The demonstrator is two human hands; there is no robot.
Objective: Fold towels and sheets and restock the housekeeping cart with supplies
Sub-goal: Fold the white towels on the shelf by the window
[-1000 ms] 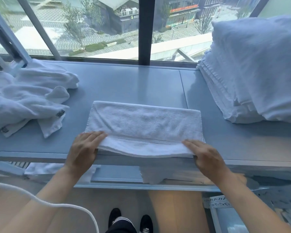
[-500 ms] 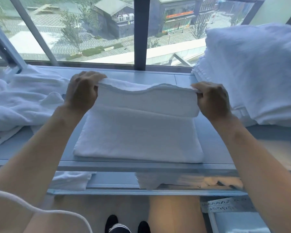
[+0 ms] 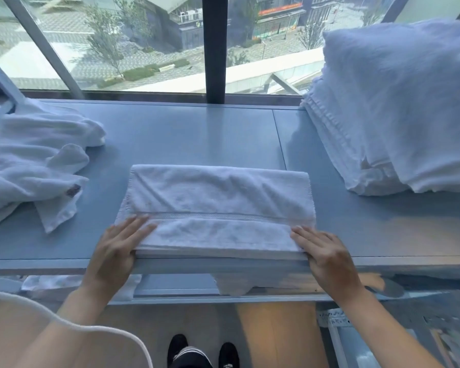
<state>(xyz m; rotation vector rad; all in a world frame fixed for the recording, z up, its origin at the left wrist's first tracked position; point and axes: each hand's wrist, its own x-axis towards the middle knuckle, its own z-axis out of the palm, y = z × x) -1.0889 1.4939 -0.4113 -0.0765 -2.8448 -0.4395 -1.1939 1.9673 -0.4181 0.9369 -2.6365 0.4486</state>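
Note:
A white folded towel (image 3: 218, 205) lies flat at the front edge of the grey-blue table (image 3: 186, 134), a woven band running across it. My left hand (image 3: 117, 248) rests on its near left corner with straight fingers on top and the thumb hidden under the edge. My right hand (image 3: 327, 253) lies on the near right corner the same way, fingers straight.
Crumpled white towels (image 3: 35, 166) are heaped at the left. A tall stack of folded white linen (image 3: 393, 112) fills the right side. More white cloth (image 3: 237, 284) lies on a lower shelf. A window runs along the back edge.
Both hands carried the towel's near edge up and over to the far side, then came back to the near corners. The towel now lies narrower, with one more fold.

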